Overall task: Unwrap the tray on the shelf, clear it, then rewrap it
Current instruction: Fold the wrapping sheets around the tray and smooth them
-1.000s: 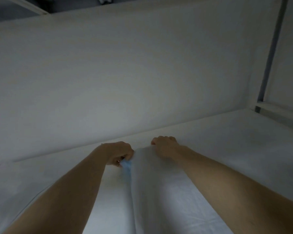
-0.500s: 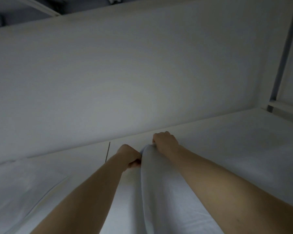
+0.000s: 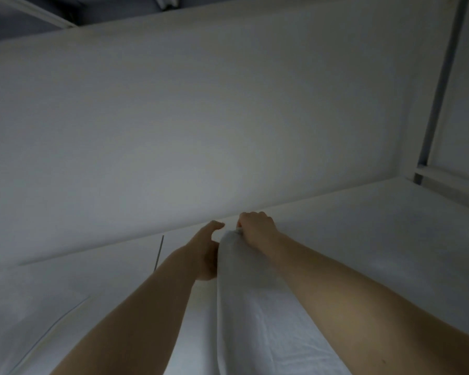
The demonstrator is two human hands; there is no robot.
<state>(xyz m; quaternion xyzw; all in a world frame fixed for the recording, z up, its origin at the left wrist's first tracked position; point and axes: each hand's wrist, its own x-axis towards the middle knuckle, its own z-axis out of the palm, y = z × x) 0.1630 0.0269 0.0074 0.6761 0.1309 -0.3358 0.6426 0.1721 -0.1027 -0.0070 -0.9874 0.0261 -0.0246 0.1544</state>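
The right hand (image 3: pixel 257 230) clutches the wrapping cloth (image 3: pixel 249 293) with curled fingers; the left hand (image 3: pixel 205 255) is open beside. Better to peel slowly.

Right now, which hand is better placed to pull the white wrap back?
Right, probably. The right hand grips the bunched top edge of the white wrap. The left hand sits beside the fold with one finger stretched out; whether it holds any cloth is hidden.
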